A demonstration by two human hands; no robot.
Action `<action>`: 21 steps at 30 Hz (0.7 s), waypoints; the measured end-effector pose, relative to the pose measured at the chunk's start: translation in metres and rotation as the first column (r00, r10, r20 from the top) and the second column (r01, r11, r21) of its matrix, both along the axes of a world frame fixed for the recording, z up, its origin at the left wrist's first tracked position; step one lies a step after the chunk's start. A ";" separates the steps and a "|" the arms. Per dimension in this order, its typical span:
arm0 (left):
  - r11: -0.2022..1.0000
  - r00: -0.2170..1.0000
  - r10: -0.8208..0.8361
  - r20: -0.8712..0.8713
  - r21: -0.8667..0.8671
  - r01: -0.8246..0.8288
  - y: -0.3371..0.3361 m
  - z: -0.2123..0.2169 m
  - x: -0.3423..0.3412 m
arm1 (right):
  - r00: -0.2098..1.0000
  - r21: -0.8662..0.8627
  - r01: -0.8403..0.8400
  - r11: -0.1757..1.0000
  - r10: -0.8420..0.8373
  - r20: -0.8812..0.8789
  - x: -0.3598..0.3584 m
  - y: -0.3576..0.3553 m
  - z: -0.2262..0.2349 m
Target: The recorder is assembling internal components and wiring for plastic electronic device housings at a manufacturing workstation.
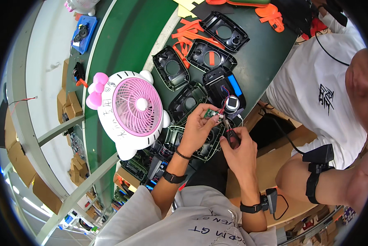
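My left hand [198, 129] is closed, pinching a small green circuit board [210, 113] between thumb and fingers. Red and dark wires run from the board toward a round white part [232, 103] with a dark square on its face. In my right hand [242, 151] is a slim dark hand tool [232, 138], its tip close to the board's wired edge; whether it is pliers or tweezers I cannot tell. Just beyond both hands lies an open black housing [217, 80], with a blue block [234, 85] along its right side.
Several black plastic shells [171, 67] and orange straps [188, 39] spread over the dark green table [270, 49]. A pink and white cat-shaped fan [128, 110] stands at left, beside a green belt [128, 37]. A co-worker in a white shirt [315, 86] is close on the right.
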State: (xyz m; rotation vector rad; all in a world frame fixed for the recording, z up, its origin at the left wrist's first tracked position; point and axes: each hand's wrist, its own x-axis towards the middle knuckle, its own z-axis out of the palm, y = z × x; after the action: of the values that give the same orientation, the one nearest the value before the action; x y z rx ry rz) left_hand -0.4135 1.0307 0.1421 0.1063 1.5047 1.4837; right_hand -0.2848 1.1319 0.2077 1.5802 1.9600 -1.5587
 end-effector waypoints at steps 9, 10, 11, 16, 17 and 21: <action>0.996 0.995 -0.072 -0.065 0.040 0.075 0.000 0.007 0.002 | 1.000 0.002 -0.030 1.000 0.030 0.004 -0.004 0.002 0.000; 0.997 0.995 -0.073 -0.072 0.030 0.075 0.002 0.009 0.001 | 1.000 0.000 -0.030 1.000 0.030 0.006 -0.003 0.002 0.000; 0.997 0.994 -0.073 -0.081 0.017 0.075 0.002 0.009 0.000 | 1.000 0.005 -0.028 1.000 0.028 0.003 -0.003 0.003 -0.001; 0.991 0.973 -0.135 -0.189 -0.015 0.134 0.002 0.002 -0.002 | 1.000 -0.028 -0.024 0.999 0.025 0.010 -0.004 0.010 0.001; 0.986 0.957 -0.164 -0.239 -0.037 0.160 0.002 0.003 -0.002 | 0.999 -0.044 -0.032 0.999 0.033 0.019 -0.006 0.012 0.002; 0.990 0.943 -0.128 -0.306 -0.091 0.105 0.005 0.003 0.000 | 0.999 -0.056 -0.040 0.998 0.042 0.030 -0.005 0.011 -0.001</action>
State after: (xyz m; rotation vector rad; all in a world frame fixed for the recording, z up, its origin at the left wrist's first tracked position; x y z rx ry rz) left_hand -0.4137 1.0352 0.1455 0.3951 1.7707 1.3595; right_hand -0.2899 1.1429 0.2071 1.5240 1.9044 -1.5493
